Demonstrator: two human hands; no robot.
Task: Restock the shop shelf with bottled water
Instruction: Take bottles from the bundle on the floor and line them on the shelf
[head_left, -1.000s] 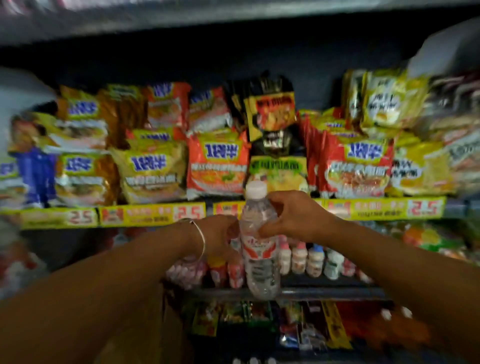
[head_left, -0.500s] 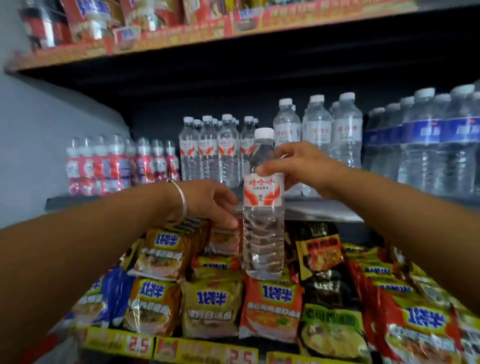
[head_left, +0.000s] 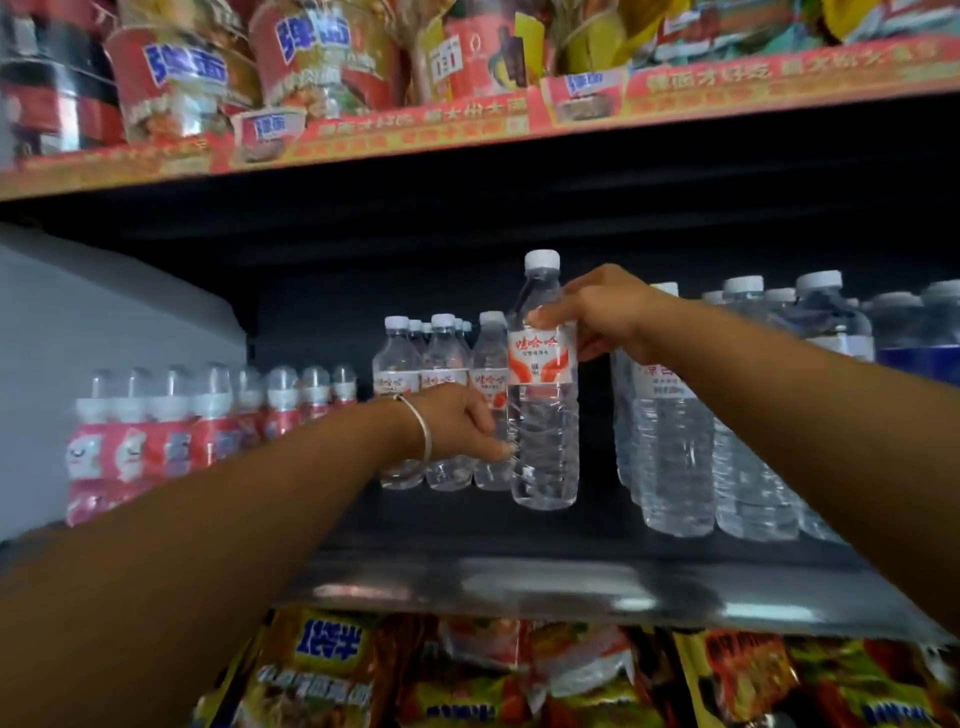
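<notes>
A clear water bottle with a white cap and a red-and-white label stands upright at the dark middle shelf, its base at or just above the shelf floor. My right hand grips it round the shoulder, just above the label. My left hand, with a silver bangle at the wrist, reaches in low from the left, and its fingertips touch the bottle's lower side. Just behind and to the left stands a row of several matching bottles.
Larger water bottles stand to the right, blue-labelled ones beyond them. Pink-labelled drink bottles fill the shelf's left. Cup noodles sit on the shelf above, instant noodle packets below. A gap lies between the two water rows.
The view has swung up from the noodle shelf to the water shelf. Both hands carried the bottle up and forward onto the middle shelf, next to the matching bottles.
</notes>
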